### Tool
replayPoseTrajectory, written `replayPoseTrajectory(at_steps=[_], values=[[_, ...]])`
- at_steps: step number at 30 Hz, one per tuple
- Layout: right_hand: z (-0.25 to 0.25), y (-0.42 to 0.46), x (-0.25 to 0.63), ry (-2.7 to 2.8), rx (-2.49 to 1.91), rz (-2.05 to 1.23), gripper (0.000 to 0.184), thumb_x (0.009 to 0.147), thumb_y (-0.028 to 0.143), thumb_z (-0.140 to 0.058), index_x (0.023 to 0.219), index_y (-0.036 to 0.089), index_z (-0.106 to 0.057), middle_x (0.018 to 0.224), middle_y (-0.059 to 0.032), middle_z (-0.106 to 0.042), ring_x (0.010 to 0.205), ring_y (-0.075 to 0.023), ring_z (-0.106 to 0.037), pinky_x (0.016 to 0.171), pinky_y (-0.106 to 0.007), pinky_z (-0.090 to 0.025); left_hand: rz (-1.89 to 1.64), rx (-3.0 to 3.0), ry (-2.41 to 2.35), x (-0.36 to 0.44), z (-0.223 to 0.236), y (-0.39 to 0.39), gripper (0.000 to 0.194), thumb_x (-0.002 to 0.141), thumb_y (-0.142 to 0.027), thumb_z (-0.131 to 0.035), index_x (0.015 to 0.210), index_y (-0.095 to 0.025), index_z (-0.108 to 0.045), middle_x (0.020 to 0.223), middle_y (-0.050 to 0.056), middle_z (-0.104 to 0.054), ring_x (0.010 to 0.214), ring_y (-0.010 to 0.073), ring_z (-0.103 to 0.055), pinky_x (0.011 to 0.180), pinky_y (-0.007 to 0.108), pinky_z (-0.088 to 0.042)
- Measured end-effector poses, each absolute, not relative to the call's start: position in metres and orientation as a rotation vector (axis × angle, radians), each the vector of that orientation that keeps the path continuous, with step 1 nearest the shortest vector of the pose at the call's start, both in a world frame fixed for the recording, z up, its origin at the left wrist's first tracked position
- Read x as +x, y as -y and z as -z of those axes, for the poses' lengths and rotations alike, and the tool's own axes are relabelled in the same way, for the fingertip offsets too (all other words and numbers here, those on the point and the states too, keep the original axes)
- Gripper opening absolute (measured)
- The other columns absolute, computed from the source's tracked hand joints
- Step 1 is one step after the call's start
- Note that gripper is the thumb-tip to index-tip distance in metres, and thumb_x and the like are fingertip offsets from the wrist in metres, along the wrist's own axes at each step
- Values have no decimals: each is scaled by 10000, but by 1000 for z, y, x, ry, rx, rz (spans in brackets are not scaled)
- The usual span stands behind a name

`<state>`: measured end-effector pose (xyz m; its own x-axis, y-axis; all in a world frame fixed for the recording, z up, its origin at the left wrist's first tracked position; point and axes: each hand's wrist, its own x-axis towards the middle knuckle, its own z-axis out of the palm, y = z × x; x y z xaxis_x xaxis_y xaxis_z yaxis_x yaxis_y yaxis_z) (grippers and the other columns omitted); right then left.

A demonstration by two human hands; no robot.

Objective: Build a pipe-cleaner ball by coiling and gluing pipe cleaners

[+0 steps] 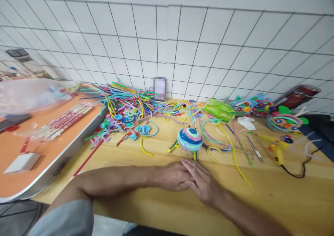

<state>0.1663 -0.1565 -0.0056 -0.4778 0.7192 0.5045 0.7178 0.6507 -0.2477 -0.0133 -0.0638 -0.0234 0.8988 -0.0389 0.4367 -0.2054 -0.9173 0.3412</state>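
My left hand (172, 176) rests on the wooden tabletop, its fingers mostly hidden beneath my right hand. Laid across it, my right hand (202, 180) has its fingers stretched out over the left one; no object shows in either. Just beyond them stands a round ball wrapped in pink, blue, white and turquoise pipe cleaners (190, 140), with yellow and dark green pieces sticking out around its base. Both hands appear apart from the ball. A loose yellow pipe cleaner (236, 159) lies to the right, and a short yellow one (145, 148) to the left.
A heap of coloured pipe cleaners (127, 102) lies against the tiled wall. Rightward are a green packet (219, 110), finished-looking decorated figures (283, 121), a pen-like tool (255, 149) and a yellow glue gun (277, 152) with a cord. An orange table (78, 124) adjoins at left, holding wrapped sticks (64, 121).
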Motion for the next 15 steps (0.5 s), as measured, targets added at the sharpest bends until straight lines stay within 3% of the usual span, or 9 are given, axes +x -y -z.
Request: replayPoseTrajectory(at_steps=[4, 8, 11, 15], values=[[-5, 154, 167, 2358, -993, 107, 688, 1087, 396, -482, 1687, 116, -292, 1341, -207, -751, 1224, -307, -746, 1023, -461, -648, -564, 2762, 146, -18, 9, 71, 235, 1034, -291, -558, 1138, -165, -727, 1261, 163, -770, 1260, 262, -696, 1147, 397, -553], [-20, 156, 184, 2345, -986, 152, 536, 1066, 217, -468, 1600, 171, -459, 1220, -167, -798, 1095, -267, -792, 940, -419, -671, -631, 2727, -21, -45, -15, 86, 368, 1033, -290, -568, 1372, -150, -601, 1348, 199, -724, 1342, 281, -662, 1169, 430, -548], [-28, 164, 203, 2173, -1104, 128, 354, 1063, 183, -447, 1300, 226, -707, 983, -101, -832, 872, -225, -813, 795, -350, -674, -812, 2631, -152, -65, -31, 98, 524, 1048, -276, -567, 1551, -213, -437, 1513, 178, -627, 1428, 242, -609, 1181, 390, -542], [-34, 177, 204, 1935, -1332, -10, 278, 1060, 250, -483, 967, 237, -745, 785, -38, -798, 697, -188, -779, 665, -284, -631, -1023, 2634, -320, -63, -38, 115, 549, 1045, -252, -562, 1570, -244, -403, 1542, 169, -592, 1469, 252, -566, 1191, 443, -529]])
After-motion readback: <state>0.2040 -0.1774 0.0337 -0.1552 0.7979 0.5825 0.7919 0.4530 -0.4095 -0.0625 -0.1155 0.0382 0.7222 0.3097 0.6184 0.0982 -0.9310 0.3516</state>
